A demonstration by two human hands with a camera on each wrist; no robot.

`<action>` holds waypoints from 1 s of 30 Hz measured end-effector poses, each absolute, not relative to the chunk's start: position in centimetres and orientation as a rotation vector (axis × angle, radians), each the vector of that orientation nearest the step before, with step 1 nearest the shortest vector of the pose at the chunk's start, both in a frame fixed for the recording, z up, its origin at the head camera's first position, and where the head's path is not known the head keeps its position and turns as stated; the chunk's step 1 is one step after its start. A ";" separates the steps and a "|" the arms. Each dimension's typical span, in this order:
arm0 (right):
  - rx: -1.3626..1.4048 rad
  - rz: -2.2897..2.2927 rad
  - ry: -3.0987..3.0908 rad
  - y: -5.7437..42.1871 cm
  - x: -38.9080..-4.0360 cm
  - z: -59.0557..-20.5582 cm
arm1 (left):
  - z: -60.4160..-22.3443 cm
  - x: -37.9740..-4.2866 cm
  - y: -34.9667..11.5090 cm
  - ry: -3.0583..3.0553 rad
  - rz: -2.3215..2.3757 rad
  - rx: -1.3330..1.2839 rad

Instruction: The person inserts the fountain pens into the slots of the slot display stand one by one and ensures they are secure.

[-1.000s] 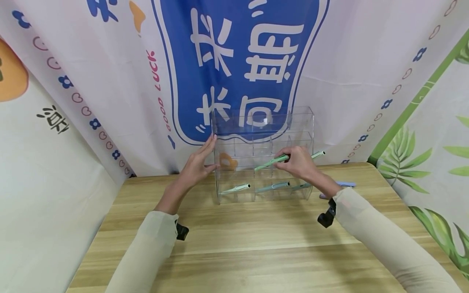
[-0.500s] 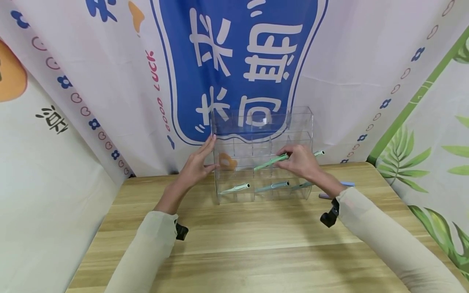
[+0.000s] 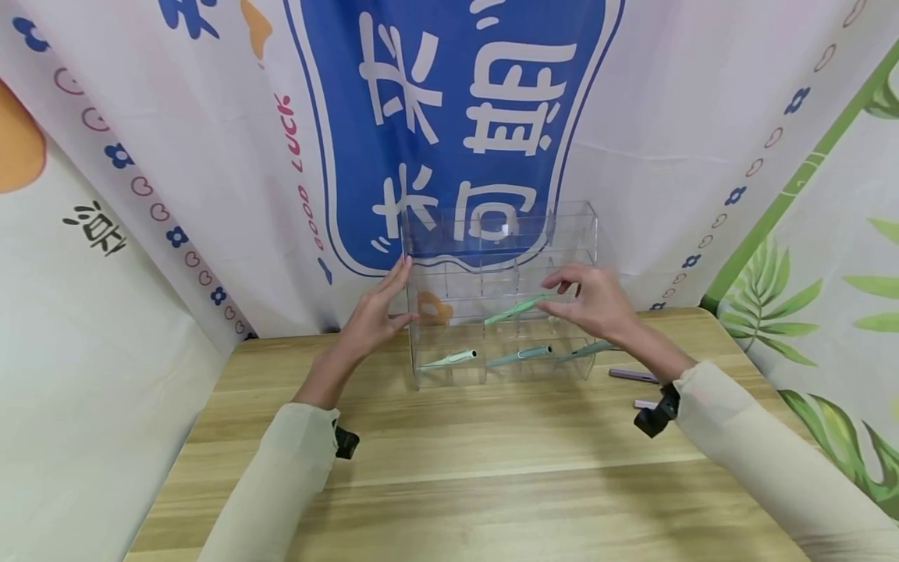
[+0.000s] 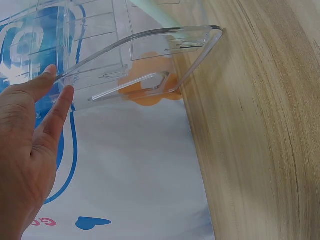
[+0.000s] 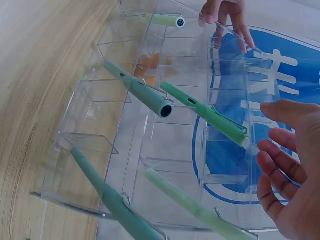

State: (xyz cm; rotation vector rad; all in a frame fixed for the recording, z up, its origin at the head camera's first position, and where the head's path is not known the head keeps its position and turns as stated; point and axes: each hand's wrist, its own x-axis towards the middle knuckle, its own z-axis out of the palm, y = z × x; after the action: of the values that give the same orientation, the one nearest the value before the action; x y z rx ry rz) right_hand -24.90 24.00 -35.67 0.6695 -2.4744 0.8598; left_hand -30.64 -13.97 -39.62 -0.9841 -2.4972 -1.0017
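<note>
Around green pen (image 5: 205, 112), faint dividers (image 5: 225, 179)

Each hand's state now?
Left hand: open, fingers touching the clear compartmented rack.
Right hand: open, holding nothing, near the bright green pen.

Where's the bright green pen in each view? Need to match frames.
Head: the bright green pen is slightly right of and below centre, slanted in the clear rack.
Left wrist: not in it; only a pale green pen shows, at the top edge.
Right wrist: right of centre, slanting down to the right.
Shared landmark: the orange print behind the rack.
</note>
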 end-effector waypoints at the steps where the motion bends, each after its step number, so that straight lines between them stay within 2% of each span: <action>1: 0.680 0.864 -2.471 24.2 -24.8 -35.6 | -39.6 -30.6 -14.0 -2.497 -1.002 -0.984; 30: 0.879 0.804 -2.310 31.1 -21.8 -36.2 | -39.7 -30.6 -14.1 -2.480 -1.000 -1.004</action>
State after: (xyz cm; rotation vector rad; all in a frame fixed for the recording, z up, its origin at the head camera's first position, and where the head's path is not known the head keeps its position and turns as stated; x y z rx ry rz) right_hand -21.80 31.06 -36.18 0.8788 -2.3100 0.8040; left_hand -30.59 -14.06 -39.71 -1.0039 -2.4803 -0.9999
